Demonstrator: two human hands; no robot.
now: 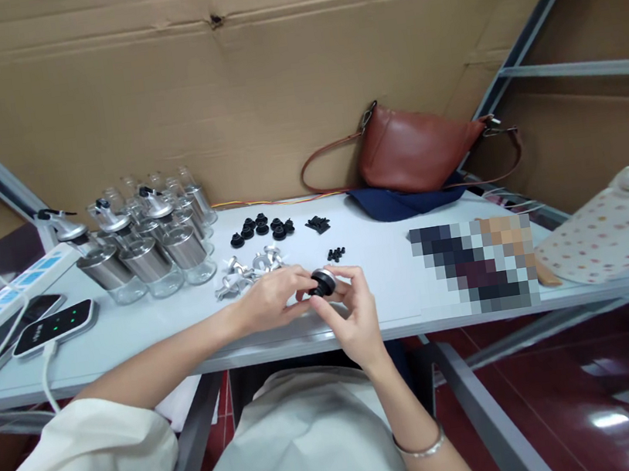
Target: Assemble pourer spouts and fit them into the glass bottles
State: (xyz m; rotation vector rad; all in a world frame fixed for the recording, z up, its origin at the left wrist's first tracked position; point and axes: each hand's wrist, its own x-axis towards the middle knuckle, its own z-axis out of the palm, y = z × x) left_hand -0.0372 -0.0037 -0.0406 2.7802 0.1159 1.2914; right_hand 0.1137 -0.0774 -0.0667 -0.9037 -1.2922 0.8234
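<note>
Close to the table's front edge, both of my hands meet around a black ribbed bottle stopper (323, 283) with a silvery rim. My left hand (272, 297) pinches its narrow end from the left, the fingertips partly covering it. On the other side, my right hand (356, 315) grips the wide end between thumb and fingers. Silver pourer spouts (245, 271) lie in a loose pile just behind my left hand. Farther back sit several black stopper bases (262, 226), some flat black pieces (318, 224) and a cluster of tiny black caps (336, 253).
Glass bottles with steel sleeves (145, 259) crowd the left side, several wearing pourers. Beside them are a power strip (18, 289) and a black device (55, 328) with cables. A brown handbag (413, 147) rests on dark blue cloth (404, 203). A spotted container (607, 233) stands right.
</note>
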